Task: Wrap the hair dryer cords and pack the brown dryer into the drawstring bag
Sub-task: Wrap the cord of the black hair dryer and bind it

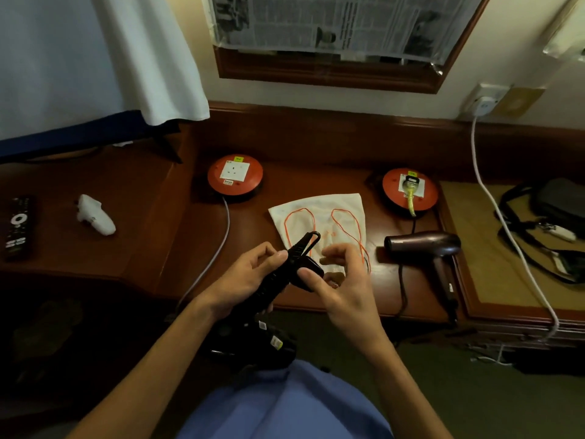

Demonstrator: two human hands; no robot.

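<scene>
Dryer (285,274), black, was gripped by the left hand (250,274) while the right hand (342,280) pinched its plug (311,269), presumably for cord-wrapping. Brown dryer (424,245) and bag (319,217) lay on the worktop (316,172), handy for packing.

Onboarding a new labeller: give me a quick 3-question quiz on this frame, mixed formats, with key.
1. True or false: the brown dryer is already inside the drawstring bag.
2. Which hand grips the handle of the black dryer? A) left hand B) right hand C) neither
3. Fill in: the bag's drawstrings are ____ in colour.

Key:
1. False; it lies on the desk to the right of the bag.
2. A; the right hand only pinches the part at the handle's side.
3. Orange.
</scene>
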